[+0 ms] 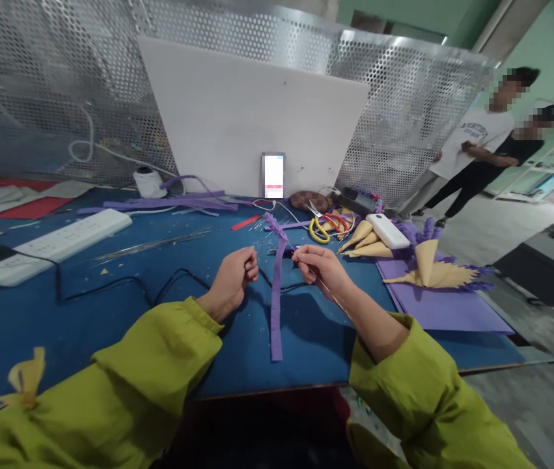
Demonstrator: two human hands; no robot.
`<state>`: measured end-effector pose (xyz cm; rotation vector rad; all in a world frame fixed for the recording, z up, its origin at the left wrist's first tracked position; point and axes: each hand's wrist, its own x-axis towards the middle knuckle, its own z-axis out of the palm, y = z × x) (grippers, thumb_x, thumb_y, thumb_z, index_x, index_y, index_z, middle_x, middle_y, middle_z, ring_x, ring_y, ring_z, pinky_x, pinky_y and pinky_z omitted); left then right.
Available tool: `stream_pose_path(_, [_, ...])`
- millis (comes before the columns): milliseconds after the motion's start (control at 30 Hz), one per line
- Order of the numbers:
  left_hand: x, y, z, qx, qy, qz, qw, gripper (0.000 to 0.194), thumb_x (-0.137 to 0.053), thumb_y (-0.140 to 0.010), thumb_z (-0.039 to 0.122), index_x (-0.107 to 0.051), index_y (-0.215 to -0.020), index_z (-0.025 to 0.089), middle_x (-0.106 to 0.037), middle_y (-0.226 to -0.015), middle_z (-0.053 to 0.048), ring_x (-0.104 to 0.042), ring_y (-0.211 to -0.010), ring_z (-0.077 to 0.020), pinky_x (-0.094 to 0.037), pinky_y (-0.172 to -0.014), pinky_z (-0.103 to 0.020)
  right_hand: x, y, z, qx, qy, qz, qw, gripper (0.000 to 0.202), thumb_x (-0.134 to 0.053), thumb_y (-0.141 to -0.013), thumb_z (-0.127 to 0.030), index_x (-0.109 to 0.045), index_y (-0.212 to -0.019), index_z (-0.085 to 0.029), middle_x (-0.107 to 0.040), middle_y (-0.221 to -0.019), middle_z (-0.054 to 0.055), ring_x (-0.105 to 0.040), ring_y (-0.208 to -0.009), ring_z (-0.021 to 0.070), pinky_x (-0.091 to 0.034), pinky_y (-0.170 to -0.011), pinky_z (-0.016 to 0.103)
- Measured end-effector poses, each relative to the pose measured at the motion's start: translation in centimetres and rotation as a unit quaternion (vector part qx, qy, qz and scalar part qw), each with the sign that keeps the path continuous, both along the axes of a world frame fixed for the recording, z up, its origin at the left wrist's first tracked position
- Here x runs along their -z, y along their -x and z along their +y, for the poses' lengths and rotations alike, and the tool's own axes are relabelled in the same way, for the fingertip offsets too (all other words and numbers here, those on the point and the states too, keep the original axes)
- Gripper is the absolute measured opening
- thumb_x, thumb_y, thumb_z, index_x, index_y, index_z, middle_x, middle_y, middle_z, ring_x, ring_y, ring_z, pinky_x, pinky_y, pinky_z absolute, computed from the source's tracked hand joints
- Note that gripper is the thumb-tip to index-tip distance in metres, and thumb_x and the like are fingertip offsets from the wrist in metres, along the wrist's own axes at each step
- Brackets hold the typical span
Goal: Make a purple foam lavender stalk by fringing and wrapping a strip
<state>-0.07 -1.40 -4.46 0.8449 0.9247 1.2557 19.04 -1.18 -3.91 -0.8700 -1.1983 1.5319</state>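
Observation:
My right hand (319, 266) pinches a thin wire stem (328, 291) whose far end carries a wound purple fringe tip (275, 225). From that tip a long purple fringed paper strip (277, 306) hangs down to the blue table (110, 326). My left hand (235, 277) is curled shut just left of the strip, fingertips close to it; whether it grips the strip I cannot tell. Both arms wear yellow-green sleeves.
A white power strip (56, 244) and black cables (110, 286) lie at left. Yellow-handled scissors (319, 229), paper cones (369, 242), a white box (388, 230), purple sheets (443, 303) and finished purple flowers sit at right. A phone (273, 174) leans on a white board. Two people stand far right.

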Motion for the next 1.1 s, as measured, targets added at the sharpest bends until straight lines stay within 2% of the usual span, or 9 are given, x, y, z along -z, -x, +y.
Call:
stream_pose_path(100, [-0.2,0.0,-0.1,-0.029,-0.009,0.017,0.999,0.034,-0.065,-0.072,0.028,-0.041,-0.049,0.020,-0.031,-0.044,0.009,-0.029,-0.038,-0.0052,-0.029,-0.043,-0.022,0.1,0.1,-0.1,-0.003,0.003,-0.001,1.000,0.016,-0.071,-0.071,-0.030,-0.066,-0.073,-0.015,-0.052,-0.046,-0.006,-0.034,-0.036,0.0052,-0.024,-0.039,0.022])
stream_pose_path(300, [-0.2,-0.1,-0.2,-0.045,-0.005,0.050,0.998,0.029,-0.083,-0.059,0.033,-0.070,-0.073,0.012,-0.068,-0.071,-0.005,-0.050,-0.052,-0.0077,-0.037,-0.051,-0.022,0.2,0.1,-0.1,-0.008,-0.003,-0.005,1.000,0.017,-0.072,-0.071,-0.031,-0.066,-0.074,-0.015,-0.052,-0.046,-0.006,-0.034,-0.036,0.0055,-0.024,-0.039,0.022])
stream_pose_path(533, [0.1,0.4,0.4,-0.066,-0.014,0.034,0.997,0.056,-0.072,-0.073,0.053,-0.035,-0.044,0.021,-0.028,-0.038,0.008,-0.025,-0.037,-0.0063,-0.026,-0.042,-0.024,0.0,0.3,-0.4,-0.018,0.006,-0.001,1.000,0.017,-0.072,-0.070,-0.030,-0.065,-0.073,-0.015,-0.050,-0.045,-0.006,-0.032,-0.036,0.0051,-0.023,-0.039,0.022])
stream_pose_path(600, [0.1,0.5,0.7,-0.097,-0.019,0.055,0.994,0.054,-0.070,-0.075,0.052,-0.039,-0.044,0.021,-0.035,-0.040,0.005,-0.032,-0.040,-0.0073,-0.030,-0.045,-0.024,0.1,0.3,-0.4,-0.023,0.001,0.002,1.000,0.017,-0.072,-0.071,-0.030,-0.066,-0.073,-0.015,-0.050,-0.046,-0.006,-0.033,-0.037,0.0053,-0.023,-0.039,0.022])
stream_pose_path(700, [0.1,0.5,0.9,-0.131,-0.061,0.058,0.988,0.023,-0.081,-0.064,0.030,-0.069,-0.080,0.020,-0.066,-0.081,-0.001,-0.056,-0.066,-0.0103,-0.042,-0.059,-0.021,0.3,0.2,-0.3,-0.033,-0.002,0.008,0.999,0.015,-0.071,-0.072,-0.029,-0.066,-0.075,-0.015,-0.051,-0.047,-0.006,-0.033,-0.037,0.0054,-0.025,-0.039,0.022])
stream_pose_path(767, [0.2,0.5,1.0,-0.130,-0.086,0.051,0.987,0.040,-0.082,-0.061,0.022,-0.070,-0.099,0.023,-0.068,-0.097,-0.001,-0.059,-0.076,-0.0109,-0.045,-0.066,-0.021,0.4,0.2,-0.3,-0.039,-0.002,0.012,0.999,0.014,-0.071,-0.073,-0.028,-0.067,-0.075,-0.015,-0.051,-0.047,-0.006,-0.033,-0.037,0.0053,-0.025,-0.040,0.022])
stream_pose_path(933, [0.6,0.5,1.1,-0.118,-0.084,0.064,0.987,0.022,-0.071,-0.076,0.037,-0.067,-0.070,0.016,-0.051,-0.052,0.004,-0.042,-0.050,-0.0082,-0.038,-0.056,-0.022,0.4,0.3,-0.4,-0.050,0.005,0.017,0.999,0.013,-0.070,-0.073,-0.027,-0.067,-0.075,-0.015,-0.051,-0.047,-0.006,-0.033,-0.037,0.0052,-0.024,-0.039,0.022])
stream_pose_path(1033, [0.5,0.5,1.0,-0.112,-0.078,0.038,0.990,0.030,-0.068,-0.077,0.036,-0.057,-0.057,0.018,-0.038,-0.044,0.007,-0.035,-0.045,-0.0079,-0.036,-0.053,-0.023,0.4,0.3,-0.5,-0.053,0.007,0.015,0.998,0.012,-0.070,-0.073,-0.026,-0.068,-0.074,-0.014,-0.051,-0.046,-0.006,-0.033,-0.037,0.0054,-0.025,-0.039,0.021])
stream_pose_path(1100, [0.3,0.5,1.0,-0.122,-0.084,0.034,0.988,0.030,-0.070,-0.076,0.036,-0.057,-0.055,0.018,-0.047,-0.048,0.005,-0.042,-0.048,-0.0084,-0.037,-0.055,-0.023,0.5,0.4,-0.5,-0.053,0.004,0.011,0.999,0.012,-0.070,-0.074,-0.026,-0.068,-0.074,-0.014,-0.051,-0.046,-0.005,-0.034,-0.037,0.0054,-0.025,-0.039,0.021])
